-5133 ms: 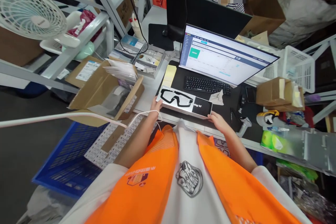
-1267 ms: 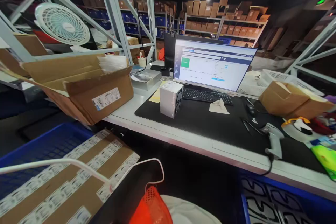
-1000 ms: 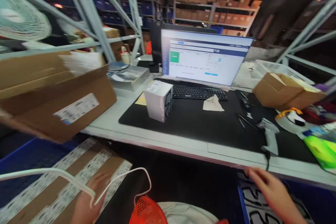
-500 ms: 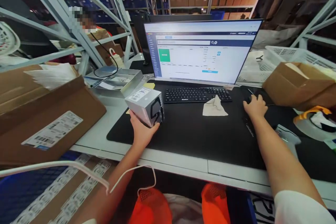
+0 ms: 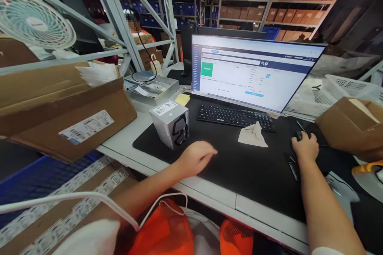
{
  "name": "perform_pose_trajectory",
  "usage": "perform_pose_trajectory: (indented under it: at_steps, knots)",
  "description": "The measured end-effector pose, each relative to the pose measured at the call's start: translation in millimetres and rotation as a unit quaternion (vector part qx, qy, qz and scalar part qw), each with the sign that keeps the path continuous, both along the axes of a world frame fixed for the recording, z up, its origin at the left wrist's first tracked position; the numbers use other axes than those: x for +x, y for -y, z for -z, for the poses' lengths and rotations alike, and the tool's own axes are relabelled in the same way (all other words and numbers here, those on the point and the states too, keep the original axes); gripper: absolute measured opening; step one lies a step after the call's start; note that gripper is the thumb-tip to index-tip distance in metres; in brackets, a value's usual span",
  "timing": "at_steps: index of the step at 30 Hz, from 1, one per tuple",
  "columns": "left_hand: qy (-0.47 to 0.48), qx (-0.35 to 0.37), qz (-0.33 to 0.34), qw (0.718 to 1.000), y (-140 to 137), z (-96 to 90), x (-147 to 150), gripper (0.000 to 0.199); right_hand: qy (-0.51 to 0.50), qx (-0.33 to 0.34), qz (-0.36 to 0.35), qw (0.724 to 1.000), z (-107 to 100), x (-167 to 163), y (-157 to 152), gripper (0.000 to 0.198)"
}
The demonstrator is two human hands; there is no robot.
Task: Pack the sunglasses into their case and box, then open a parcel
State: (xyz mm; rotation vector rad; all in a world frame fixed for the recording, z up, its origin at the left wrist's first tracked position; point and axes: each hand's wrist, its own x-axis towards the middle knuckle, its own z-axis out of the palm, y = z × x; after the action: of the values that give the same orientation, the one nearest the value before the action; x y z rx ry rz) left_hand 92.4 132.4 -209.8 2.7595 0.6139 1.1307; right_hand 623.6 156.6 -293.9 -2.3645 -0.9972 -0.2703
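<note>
L hand (image 5: 196, 158) has let go of the silver box (image 5: 169, 123), now on the black mat (image 5: 239, 171) atop the counter (image 5: 215, 196), L fingers narrow w/ nothing seen in them, so prob. free, while R hand (image 5: 306, 148) fingers hold the mouse (image 5: 298, 135).

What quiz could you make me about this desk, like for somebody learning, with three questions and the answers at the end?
1. Which hand is on the computer mouse?
2. True or false: the silver box stands on the black mat.
3. What is the crumpled white scrap nearest to: a) the fan, b) the keyboard, c) the cardboard carton?

Key: 1. The right hand. 2. True. 3. b.
</note>
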Motion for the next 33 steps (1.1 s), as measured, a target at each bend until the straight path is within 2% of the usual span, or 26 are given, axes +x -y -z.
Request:
perform_pose_trajectory:
  at_steps: [1, 2, 5, 8, 10, 13, 22, 26, 30, 33]
  knots:
    - [-0.040, -0.056, -0.002, 0.998, -15.1, -7.1, 21.8, 0.029, -0.001, 0.000, -0.006, 1.000, 0.7, 1.2, -0.4, 0.060]
    - [-0.071, -0.088, -0.038, 0.993, -33.7, -12.8, 42.1, 0.029, -0.002, 0.002, -0.009, 1.000, 1.5, 2.3, -0.7, 0.059]
    - [-0.138, -0.097, -0.243, 0.955, -92.0, -16.6, 83.9, 0.039, -0.003, 0.011, -0.002, 1.000, 3.8, 4.1, -0.9, 0.056]
    - [-0.175, -0.104, -0.336, 0.919, -127.0, -5.0, 95.9, 0.058, 0.003, 0.018, -0.005, 1.000, 5.0, 4.3, 0.1, 0.055]
    - [-0.190, -0.119, -0.349, 0.910, -135.2, 4.3, 94.7, 0.064, 0.007, 0.021, -0.010, 1.000, 4.7, 4.1, 0.9, 0.056]
    - [-0.188, -0.113, -0.353, 0.910, -138.2, 12.8, 91.7, 0.066, 0.010, 0.022, -0.004, 1.000, 2.6, 2.7, 2.0, 0.057]
    - [-0.173, -0.097, -0.342, 0.918, -143.0, 17.9, 93.4, 0.059, 0.015, -0.003, -0.009, 1.000, -3.9, -3.9, 4.6, 0.055]
    - [-0.167, -0.109, -0.335, 0.921, -143.2, 19.4, 91.1, 0.058, 0.041, -0.010, -0.027, 0.999, -14.9, -8.7, -1.9, 0.050]
    - [-0.170, -0.119, -0.330, 0.921, -142.7, 17.9, 90.1, 0.057, 0.076, -0.021, -0.089, 0.993, -29.5, -40.8, -26.5, 0.053]
    - [-0.174, -0.122, -0.325, 0.922, -142.6, 17.1, 90.4, 0.058, 0.077, -0.034, -0.129, 0.988, -33.3, -74.0, -43.8, 0.054]
